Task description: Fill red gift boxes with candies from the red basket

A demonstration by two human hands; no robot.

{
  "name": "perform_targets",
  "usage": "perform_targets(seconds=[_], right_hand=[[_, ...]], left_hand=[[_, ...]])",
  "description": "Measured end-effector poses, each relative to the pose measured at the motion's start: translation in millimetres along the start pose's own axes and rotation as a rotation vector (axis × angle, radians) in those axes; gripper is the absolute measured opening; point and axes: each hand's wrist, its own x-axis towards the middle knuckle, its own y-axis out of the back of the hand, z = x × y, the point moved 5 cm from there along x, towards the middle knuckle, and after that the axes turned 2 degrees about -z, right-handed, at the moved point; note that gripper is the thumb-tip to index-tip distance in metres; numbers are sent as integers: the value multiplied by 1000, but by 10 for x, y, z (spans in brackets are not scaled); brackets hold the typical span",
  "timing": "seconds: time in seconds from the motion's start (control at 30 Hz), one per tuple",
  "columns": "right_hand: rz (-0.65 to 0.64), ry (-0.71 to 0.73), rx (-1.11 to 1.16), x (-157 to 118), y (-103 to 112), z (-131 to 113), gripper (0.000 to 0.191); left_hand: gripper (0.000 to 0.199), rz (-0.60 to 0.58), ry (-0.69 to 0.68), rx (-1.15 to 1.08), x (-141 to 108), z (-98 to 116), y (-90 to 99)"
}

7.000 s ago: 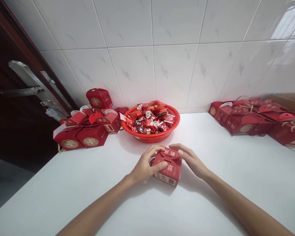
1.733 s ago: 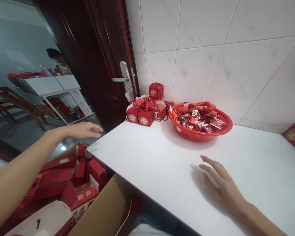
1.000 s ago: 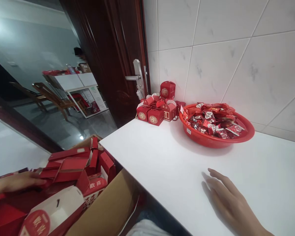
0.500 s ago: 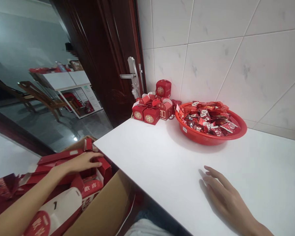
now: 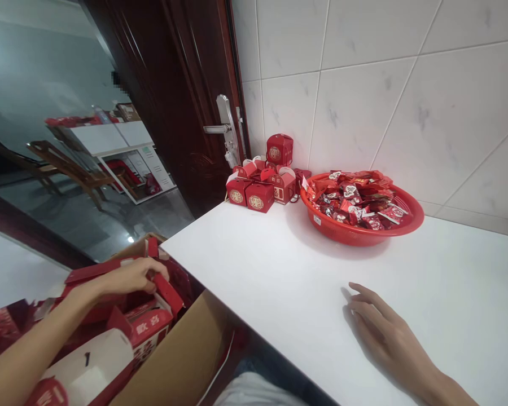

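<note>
Down in the cardboard carton (image 5: 186, 344), my left hand (image 5: 138, 275) has its fingers bent over the edge of a red gift box (image 5: 169, 294). Fingertips on its far side are hidden. Around it lie more red boxes, among them an open one with a white inside (image 5: 95, 361) and one with white lettering (image 5: 150, 330). My right hand (image 5: 385, 335) rests on the white table (image 5: 254, 265), fingers loosely stretched, holding nothing. Beyond it stands a red plastic basket (image 5: 351, 235) full of wrapped sweets (image 5: 355, 203).
Several folded red gift boxes (image 5: 260, 196) are grouped at the table's back left corner, one stacked on top (image 5: 279, 149). Behind are a tiled wall (image 5: 364, 101) and a dark wooden door (image 5: 173, 113). Past the doorway are a chair (image 5: 74, 175), a white cabinet (image 5: 110, 138) and part of a person.
My left hand has curled its fingers onto the red gift box and pulled it slightly left, tilting it. The right hand stays in place. The view has shifted a little.
</note>
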Motion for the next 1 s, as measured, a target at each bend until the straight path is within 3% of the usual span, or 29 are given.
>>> perform_targets(seconds=[0.07,0.17,0.3,0.43,0.53,0.63,0.8,0.93,1.0], right_hand=[[-5,-2,-2,0,-3,1,16],[0,-2,-1,10,7,-8,16],[5,-19,29,29,20,-17,16],[17,-49,55,64,24,-11,16],[38,-90,76,95,32,17,18],[63,-188,167,118,69,76,24],[-3,-365,439,148,100,156,55],[-56,-426,625,172,59,188,84],[-77,-448,729,181,26,201,87]], left_hand=[[20,17,-49,4,-36,62,128],[21,141,-119,-35,-160,169,442],[63,282,-134,-148,-314,285,804],[82,333,-149,-414,-278,582,881],[78,192,-342,-515,-96,1134,720],[68,-98,-574,-308,156,1840,393],[48,-533,-985,-13,510,2873,-224],[33,-764,-1171,38,675,3445,-674],[30,-821,-1211,13,723,3650,-863]])
